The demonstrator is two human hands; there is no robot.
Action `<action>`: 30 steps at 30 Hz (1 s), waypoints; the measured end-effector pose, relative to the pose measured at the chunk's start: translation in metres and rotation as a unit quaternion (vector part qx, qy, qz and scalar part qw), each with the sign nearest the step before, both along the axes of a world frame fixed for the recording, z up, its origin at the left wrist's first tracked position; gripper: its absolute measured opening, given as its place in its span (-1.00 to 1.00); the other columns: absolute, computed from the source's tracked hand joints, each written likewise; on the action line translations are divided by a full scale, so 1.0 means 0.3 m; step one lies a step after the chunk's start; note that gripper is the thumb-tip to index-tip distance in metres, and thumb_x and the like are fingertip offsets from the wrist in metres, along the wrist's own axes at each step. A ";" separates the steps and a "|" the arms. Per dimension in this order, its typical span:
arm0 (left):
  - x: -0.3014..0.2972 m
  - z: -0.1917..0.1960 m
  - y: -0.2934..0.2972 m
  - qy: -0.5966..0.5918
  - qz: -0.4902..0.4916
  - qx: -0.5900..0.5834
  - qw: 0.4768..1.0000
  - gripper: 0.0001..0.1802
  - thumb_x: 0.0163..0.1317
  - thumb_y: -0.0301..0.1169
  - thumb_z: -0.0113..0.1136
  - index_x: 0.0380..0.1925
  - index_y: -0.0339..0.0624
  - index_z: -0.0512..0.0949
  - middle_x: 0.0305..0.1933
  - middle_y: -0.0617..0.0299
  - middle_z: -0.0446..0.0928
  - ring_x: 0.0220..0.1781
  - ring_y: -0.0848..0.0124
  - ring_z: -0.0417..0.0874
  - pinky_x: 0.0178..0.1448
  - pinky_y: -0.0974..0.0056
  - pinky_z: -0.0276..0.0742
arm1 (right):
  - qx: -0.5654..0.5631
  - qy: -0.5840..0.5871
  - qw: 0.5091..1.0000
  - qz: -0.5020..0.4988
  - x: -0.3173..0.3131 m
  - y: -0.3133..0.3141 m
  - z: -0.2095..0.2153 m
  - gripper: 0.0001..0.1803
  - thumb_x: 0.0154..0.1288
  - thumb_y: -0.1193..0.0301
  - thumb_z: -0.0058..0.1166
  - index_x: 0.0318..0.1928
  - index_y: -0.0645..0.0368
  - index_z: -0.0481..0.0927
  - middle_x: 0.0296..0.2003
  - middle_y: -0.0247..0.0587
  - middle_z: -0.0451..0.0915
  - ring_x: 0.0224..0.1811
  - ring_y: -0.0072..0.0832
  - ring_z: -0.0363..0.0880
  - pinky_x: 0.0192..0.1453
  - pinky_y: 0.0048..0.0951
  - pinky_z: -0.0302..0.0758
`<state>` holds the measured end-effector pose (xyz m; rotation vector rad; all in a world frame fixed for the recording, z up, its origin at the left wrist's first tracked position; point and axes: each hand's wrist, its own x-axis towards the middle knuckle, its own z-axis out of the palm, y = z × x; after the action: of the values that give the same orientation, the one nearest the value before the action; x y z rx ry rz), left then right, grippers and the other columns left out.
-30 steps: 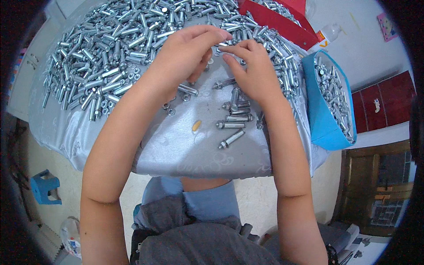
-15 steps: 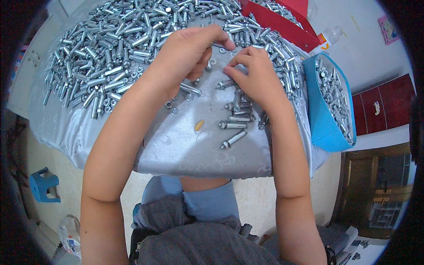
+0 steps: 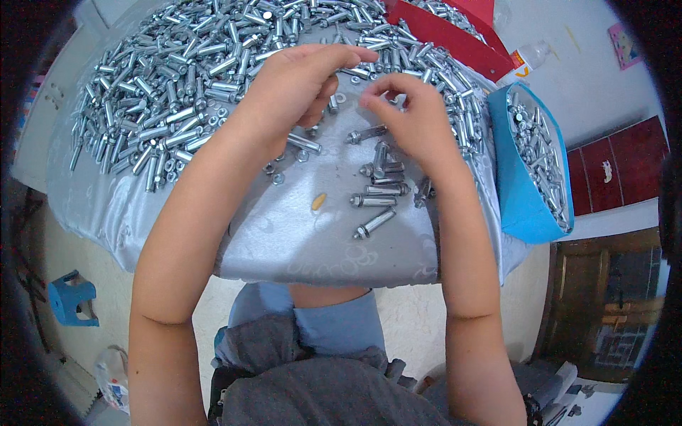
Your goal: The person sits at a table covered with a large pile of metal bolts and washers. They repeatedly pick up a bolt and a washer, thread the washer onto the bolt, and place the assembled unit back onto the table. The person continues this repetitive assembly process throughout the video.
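My left hand (image 3: 298, 82) hovers over the near edge of a pile of silver expansion bolts (image 3: 163, 92). Its index finger points right while the others curl under; whatever they hold is hidden. Facing it, my right hand (image 3: 415, 117) has thumb and index bent toward each other in a pinch, with any small part between them too hidden to name. Below the right hand lies a loose group of bolts with nuts on, one (image 3: 375, 223) nearest me. Another bolt (image 3: 303, 143) rests under my left hand, beside loose nuts (image 3: 278, 179). Washers (image 3: 341, 98) lie between the hands.
A silver cloth (image 3: 284, 248) covers the table. A blue bin (image 3: 529, 213) full of bolts stands at the right, and a red box (image 3: 447, 35) with more at the far right. A clear bottle (image 3: 531, 55) is behind. One small yellow piece (image 3: 320, 201) lies on the cloth.
My left index finger has straightened and reaches further right. My right fingertips have shifted slightly, with the thumb and index still bent together. The bolts on the cloth keep their arrangement.
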<state>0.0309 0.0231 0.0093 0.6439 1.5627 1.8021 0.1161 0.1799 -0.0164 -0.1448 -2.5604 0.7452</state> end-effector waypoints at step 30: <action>0.004 -0.007 0.011 -0.077 -0.033 -0.006 0.996 -0.72 0.17 -0.13 -0.01 -0.56 -0.06 0.38 -0.79 0.54 0.04 -0.79 0.70 -0.05 -0.71 0.50 -0.18 | -0.415 0.069 0.904 0.075 0.020 -0.075 0.081 -0.77 0.06 0.37 0.17 -0.29 0.24 0.57 -0.45 -0.35 0.56 -0.44 -0.68 0.46 -0.34 -0.68 0.36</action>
<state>0.0320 0.0263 0.0073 0.5312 1.4328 1.7489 0.1222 0.1574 0.0078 -0.1543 -1.9739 1.7941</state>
